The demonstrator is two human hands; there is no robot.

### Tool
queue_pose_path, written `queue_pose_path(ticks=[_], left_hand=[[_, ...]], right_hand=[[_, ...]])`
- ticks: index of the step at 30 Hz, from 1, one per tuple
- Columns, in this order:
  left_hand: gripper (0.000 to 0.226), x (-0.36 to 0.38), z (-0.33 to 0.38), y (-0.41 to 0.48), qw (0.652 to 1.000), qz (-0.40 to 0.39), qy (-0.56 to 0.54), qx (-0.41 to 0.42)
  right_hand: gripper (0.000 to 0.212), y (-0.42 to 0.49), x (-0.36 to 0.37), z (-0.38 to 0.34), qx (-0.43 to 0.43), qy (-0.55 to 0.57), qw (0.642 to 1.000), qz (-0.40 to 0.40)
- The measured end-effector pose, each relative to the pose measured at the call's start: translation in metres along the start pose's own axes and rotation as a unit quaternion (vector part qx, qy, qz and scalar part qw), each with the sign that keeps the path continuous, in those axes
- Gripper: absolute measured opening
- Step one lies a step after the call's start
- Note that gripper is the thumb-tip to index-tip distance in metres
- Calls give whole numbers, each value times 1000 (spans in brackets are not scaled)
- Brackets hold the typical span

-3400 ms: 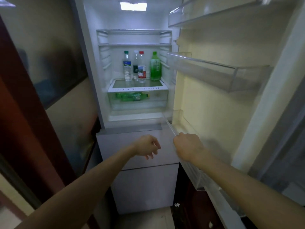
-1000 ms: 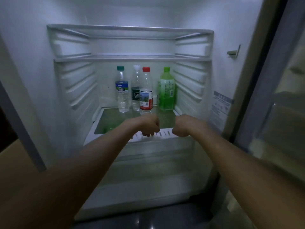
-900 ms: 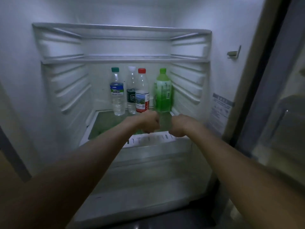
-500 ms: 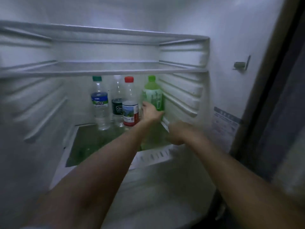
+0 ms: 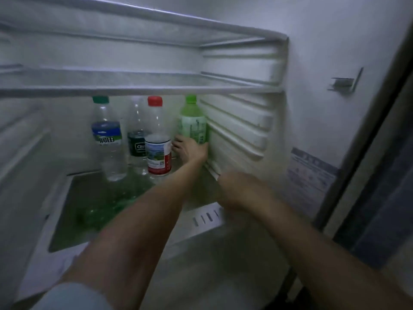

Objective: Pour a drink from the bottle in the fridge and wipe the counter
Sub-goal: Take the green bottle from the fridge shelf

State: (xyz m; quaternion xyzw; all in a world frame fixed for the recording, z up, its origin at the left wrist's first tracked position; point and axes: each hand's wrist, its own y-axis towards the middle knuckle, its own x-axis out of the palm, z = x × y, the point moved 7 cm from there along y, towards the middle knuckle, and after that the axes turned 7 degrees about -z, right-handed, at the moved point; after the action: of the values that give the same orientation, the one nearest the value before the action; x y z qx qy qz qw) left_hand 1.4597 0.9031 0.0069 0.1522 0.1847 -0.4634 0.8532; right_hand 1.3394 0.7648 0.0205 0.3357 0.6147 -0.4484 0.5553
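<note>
Item: green bottle point(image 5: 192, 125), upright on the glass shelf point(image 5: 73, 209) inside the fridge point(image 5: 324, 41), rightmost in a row of four.
Edges: ribbed side wall point(image 5: 241, 128) just beside it on the right; red-capped bottle point(image 5: 157, 151) near on the left; upper shelf point(image 5: 134, 85) close over its cap.
Open room: shelf surface in front of the row, up to the front edge.
Left hand point(image 5: 190, 151): fingers and thumb wrapped round the bottle's lower half.
Right hand point(image 5: 237, 189): blurred, above the shelf's front edge, apart from the bottles; finger state cannot be told.
Change: half a second ago the left hand was only reaching the label; now it clasps lower down.
Writing: green-capped bottle point(image 5: 107, 139), blue label "润田"; clear bottle point(image 5: 136, 142) behind, dark label beginning "Ces"; wall sticker point(image 5: 312, 175) illegible.
</note>
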Motion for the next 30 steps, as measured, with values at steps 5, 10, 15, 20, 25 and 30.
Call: queue_pose_path(ticks=[5, 10, 15, 20, 25, 30], left_hand=[[110, -2, 1, 3, 999, 28, -34, 1], [103, -7, -4, -8, 998, 44, -54, 2], [98, -11, -5, -39, 998, 17, -65, 20], [92, -9, -9, -71, 994, -7, -93, 49], [95, -15, -12, -90, 996, 31, -76, 45], [94, -20, -3, -99, 996, 38, -69, 34]], right_hand=[[31, 2, 8, 0, -2, -3, 1000, -11], [27, 3, 13, -1, -4, -10, 1000, -29], [14, 8, 17, 0, -8, -3, 999, -41], [36, -1, 16, -6, -17, -25, 999, -19], [32, -12, 22, -9, -29, -23, 999, 14], [29, -29, 27, -7, -56, -28, 998, 32]])
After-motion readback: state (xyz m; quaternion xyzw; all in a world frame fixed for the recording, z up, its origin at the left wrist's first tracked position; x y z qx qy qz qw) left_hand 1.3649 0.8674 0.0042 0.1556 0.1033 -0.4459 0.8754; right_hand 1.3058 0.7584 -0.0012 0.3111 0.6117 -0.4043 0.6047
